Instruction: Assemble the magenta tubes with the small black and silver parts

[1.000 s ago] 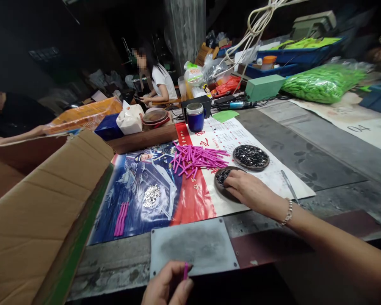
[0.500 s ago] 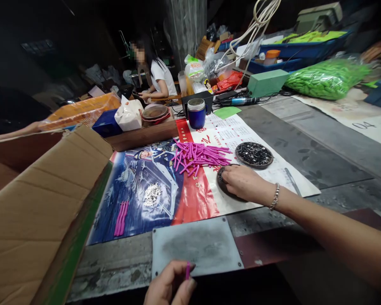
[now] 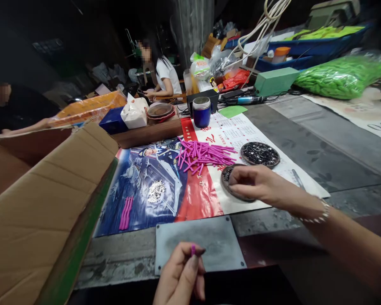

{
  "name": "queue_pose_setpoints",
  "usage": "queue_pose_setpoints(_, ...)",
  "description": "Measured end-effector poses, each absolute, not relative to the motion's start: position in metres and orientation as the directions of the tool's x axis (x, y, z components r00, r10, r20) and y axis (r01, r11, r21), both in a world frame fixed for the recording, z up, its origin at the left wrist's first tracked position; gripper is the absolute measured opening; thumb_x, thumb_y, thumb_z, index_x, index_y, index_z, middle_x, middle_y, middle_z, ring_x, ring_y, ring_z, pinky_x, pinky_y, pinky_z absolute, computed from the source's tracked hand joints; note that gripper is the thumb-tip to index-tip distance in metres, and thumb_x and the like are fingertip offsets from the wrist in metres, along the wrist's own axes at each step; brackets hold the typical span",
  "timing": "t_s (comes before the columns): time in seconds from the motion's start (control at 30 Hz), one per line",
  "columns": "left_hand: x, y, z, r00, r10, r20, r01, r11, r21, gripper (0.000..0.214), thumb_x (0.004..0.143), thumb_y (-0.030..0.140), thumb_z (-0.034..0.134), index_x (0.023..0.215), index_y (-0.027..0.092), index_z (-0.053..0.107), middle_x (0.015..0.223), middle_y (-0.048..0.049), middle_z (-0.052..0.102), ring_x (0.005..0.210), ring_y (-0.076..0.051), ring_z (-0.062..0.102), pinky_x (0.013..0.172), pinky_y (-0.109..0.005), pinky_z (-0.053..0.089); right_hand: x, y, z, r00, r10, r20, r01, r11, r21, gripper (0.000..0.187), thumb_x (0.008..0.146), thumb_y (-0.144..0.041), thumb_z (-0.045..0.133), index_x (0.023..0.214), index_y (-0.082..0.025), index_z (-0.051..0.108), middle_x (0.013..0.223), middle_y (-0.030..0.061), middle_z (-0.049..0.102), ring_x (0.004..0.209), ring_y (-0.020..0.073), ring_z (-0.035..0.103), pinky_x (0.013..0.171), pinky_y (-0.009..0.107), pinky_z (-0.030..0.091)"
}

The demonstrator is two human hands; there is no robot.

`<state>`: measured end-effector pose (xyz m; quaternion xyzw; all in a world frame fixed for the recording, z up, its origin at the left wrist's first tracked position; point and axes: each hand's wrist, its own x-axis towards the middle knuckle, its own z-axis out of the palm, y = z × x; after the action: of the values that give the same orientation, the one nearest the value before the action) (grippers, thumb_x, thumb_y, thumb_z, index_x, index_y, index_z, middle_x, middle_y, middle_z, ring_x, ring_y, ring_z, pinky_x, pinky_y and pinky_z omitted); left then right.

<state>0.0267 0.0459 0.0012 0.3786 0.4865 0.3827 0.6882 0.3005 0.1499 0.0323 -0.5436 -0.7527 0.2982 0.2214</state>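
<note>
Low at the front, my left hand (image 3: 181,273) pinches a magenta plastic strip (image 3: 193,250) between thumb and forefinger; only its tip shows. My right hand (image 3: 257,184) is over the nearer round dish (image 3: 225,186) of small dark metal pieces, thumb and fingertips together; whatever they hold is too small to make out. Behind it sits a second dish (image 3: 277,164) full of shiny dark pieces. A loose pile of magenta strips (image 3: 206,154) lies left of the dishes. Small silvery rings (image 3: 156,191) are heaped on the poster, with several magenta strips (image 3: 126,213) side by side further left.
An open cardboard box (image 3: 51,203) takes up the left side. A grey plate (image 3: 206,237) is fixed at the table's front edge. Behind the pile stand a blue mug (image 3: 201,115) and a green box (image 3: 276,82). Two other people sit beyond the table.
My right hand has lifted from the nearer dish and drawn slightly right, fingers pinched. My left hand has risen a little over the grey plate with its strip. The view has shifted slightly.
</note>
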Motion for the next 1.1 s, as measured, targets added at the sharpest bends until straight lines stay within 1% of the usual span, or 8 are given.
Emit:
queue_pose_setpoints(0.1,0.045,0.051,0.003,0.323,0.863,-0.388,-0.252,0.474,0.844,0.044,0.082,0.057,0.078,0.095,0.016,0.068,0.062,0.0069,0.051,0.04,0.001,0.035,0.042,-0.014,0.023,0.279,0.117,0.029,-0.215,0.973,-0.083,0.142,-0.053,-0.988,0.028,0.083,-0.043,0.073,0.077,-0.018,0.062,0.078,0.002,0.063,0.071,0.0145,0.055,0.063,0.024,0.044)
queue_pose_setpoints(0.2,0.062,0.055,0.004,0.393,0.827,-0.403,-0.351,0.539,0.765,0.045,0.08,0.054,0.081,0.096,0.015,0.066,0.06,0.0092,0.045,0.039,0.001,0.026,0.039,-0.015,0.018,0.256,0.09,0.014,-0.222,0.955,-0.198,-0.183,-0.24,-0.953,0.032,0.074,-0.043,0.085,0.075,-0.017,0.066,0.075,0.0001,0.062,0.071,0.0125,0.054,0.066,0.023,0.044)
queue_pose_setpoints(0.33,0.075,0.058,0.006,0.376,0.829,-0.414,-0.424,0.551,0.719,0.043,0.083,0.052,0.078,0.086,0.013,0.06,0.064,0.0076,0.048,0.041,0.002,0.025,0.039,-0.015,0.018,0.235,0.075,-0.009,-0.176,0.947,-0.268,-0.347,-0.315,-0.883,0.036,0.068,-0.044,0.091,0.073,-0.017,0.067,0.075,-0.0006,0.063,0.071,0.0115,0.055,0.069,0.022,0.046)
queue_pose_setpoints(0.47,0.075,0.056,0.006,0.332,0.841,-0.428,-0.432,0.539,0.723,0.048,0.081,0.055,0.079,0.078,0.014,0.055,0.062,0.0078,0.046,0.041,0.001,0.025,0.039,-0.015,0.017,0.225,0.071,-0.017,-0.125,0.954,-0.274,-0.345,-0.301,-0.889,0.035,0.067,-0.042,0.092,0.073,-0.017,0.068,0.076,-0.0003,0.064,0.071,0.0119,0.057,0.069,0.021,0.047)
queue_pose_setpoints(0.67,0.069,0.053,0.002,0.308,0.852,-0.423,-0.459,0.522,0.719,0.046,0.079,0.051,0.082,0.079,0.015,0.055,0.062,0.0093,0.042,0.045,-0.001,0.022,0.041,-0.014,0.018,0.216,0.065,-0.014,-0.095,0.994,-0.047,-0.215,-0.067,-0.974,0.022,0.084,-0.037,0.08,0.076,-0.02,0.067,0.078,-0.0013,0.061,0.075,0.0122,0.056,0.07,0.02,0.048)
queue_pose_setpoints(0.87,0.062,0.054,0.004,0.322,0.851,-0.414,-0.465,0.523,0.714,0.045,0.078,0.049,0.083,0.075,0.016,0.052,0.057,0.0096,0.041,0.043,-0.001,0.023,0.041,-0.015,0.019,0.207,0.062,-0.018,-0.152,0.974,-0.167,-0.361,-0.212,-0.908,0.019,0.083,-0.036,0.081,0.083,-0.022,0.068,0.082,-0.0021,0.062,0.076,0.0106,0.056,0.069,0.017,0.047)
queue_pose_setpoints(0.97,0.058,0.055,0.005,0.327,0.85,-0.413,-0.443,0.524,0.728,0.043,0.078,0.048,0.082,0.073,0.016,0.053,0.057,0.0087,0.043,0.043,-0.002,0.024,0.041,-0.016,0.018,0.208,0.063,-0.018,-0.188,0.968,-0.168,-0.382,-0.229,-0.895,0.021,0.089,-0.038,0.076,0.106,-0.029,0.069,0.083,-0.0032,0.063,0.071,0.0094,0.056,0.065,0.017,0.047)
queue_pose_setpoints(1.1,0.048,0.055,0.003,0.336,0.829,-0.446,-0.321,0.546,0.774,0.038,0.082,0.044,0.078,0.073,0.017,0.053,0.057,0.0086,0.04,0.046,-0.004,0.026,0.042,-0.018,0.017,0.219,0.067,-0.008,-0.311,0.951,0.003,-0.09,-0.026,-0.996,0.024,0.094,-0.035,0.071,0.118,-0.032,0.068,0.093,-0.0004,0.069,0.084,0.013,0.065,0.077,0.021,0.051)
